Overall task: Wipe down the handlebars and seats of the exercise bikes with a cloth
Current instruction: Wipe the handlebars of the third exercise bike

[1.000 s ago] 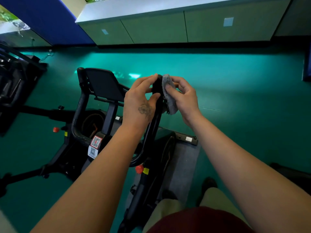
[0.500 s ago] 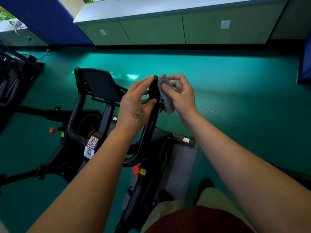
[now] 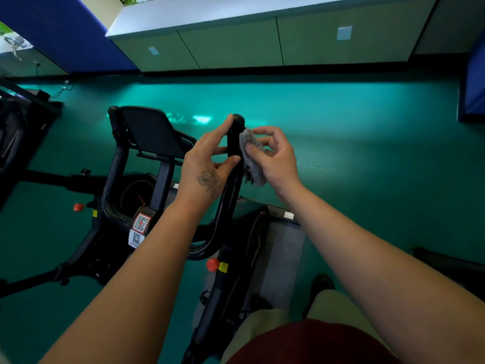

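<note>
Centre of the frame, and the work is on the right-hand horn of the handlebar [image 3: 233, 164], the upright black bar rising from the bike [image 3: 123, 219] toward the camera. The left hand [image 3: 207, 166] steadies it: thumb pressed across the near face of the bar, fingers reaching up its far side toward the rounded tip, a light hold rather than a clenched fist. The right hand [image 3: 275, 158] pinches the cloth [image 3: 252, 156], a small grey fuzzy rag, thumb on top and fingers curled behind, and lays it flat against the right side of the bar just below the tip.

So where does that leave the job? By my reading, early to middle of this one bike. The cloth sits on the top stretch of the horn, and the curve further down toward the red knob [image 3: 212, 264] at lower centre has no cloth on it now. The other horn [image 3: 115, 143], left of centre beside the dark console [image 3: 154, 132], stands untouched by either hand. No seat shows anywhere in this view, so nothing can be said of it; it probably lies under or behind the camera. Whether the bar already gleams or still carries grime, the dim teal light will not let me tell.

More black framework [image 3: 18, 122] crowds the upper left edge, possibly another machine awaiting its turn.
</note>
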The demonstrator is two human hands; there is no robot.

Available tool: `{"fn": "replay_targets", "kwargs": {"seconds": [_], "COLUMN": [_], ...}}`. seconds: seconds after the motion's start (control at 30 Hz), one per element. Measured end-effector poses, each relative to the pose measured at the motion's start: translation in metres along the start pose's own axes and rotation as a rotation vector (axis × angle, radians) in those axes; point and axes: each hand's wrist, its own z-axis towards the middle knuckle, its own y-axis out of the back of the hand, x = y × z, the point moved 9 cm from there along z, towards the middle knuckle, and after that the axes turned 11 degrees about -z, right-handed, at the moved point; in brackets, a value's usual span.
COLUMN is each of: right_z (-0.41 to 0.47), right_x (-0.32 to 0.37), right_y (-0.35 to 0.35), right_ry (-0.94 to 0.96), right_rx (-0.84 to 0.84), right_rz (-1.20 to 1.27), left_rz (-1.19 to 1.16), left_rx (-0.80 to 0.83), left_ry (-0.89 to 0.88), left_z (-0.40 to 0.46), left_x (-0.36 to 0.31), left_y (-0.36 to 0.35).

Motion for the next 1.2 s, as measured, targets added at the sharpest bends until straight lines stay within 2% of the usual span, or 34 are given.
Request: {"fn": "replay_targets", "kwargs": {"seconds": [0.17,0.5,0.73,0.87,1.2], "right_z": [0.011,-0.027,-0.003,0.004,-0.037], "right_x": [0.012,-0.034,-0.003,0.004,-0.052], "right_y": [0.004,-0.011,0.003,0.000,-0.015], "right_ry": [0.052,-0.039,0.047,0.073,-0.110], "right_rx": [-0.014,0.024,-0.060,-0.041,0.047], "right_rz": [0.006,0.091,0.080,0.088,0.178], "left_rz": [-0.047,-0.058,-0.058,-0.032,-0.018], "left_rx": [0.023,0.115,0.122,0.111,0.097], "left_ry": [0.023,0.027,0.055,0.056,0.029], "left_z": [0.002,0.002,-0.008,-0.013,-0.012], "left_x": [0.003,0.008,0.016,0.017,0.018], "left_y": [0.001,-0.004,-0.004,-0.004,-0.005]}}
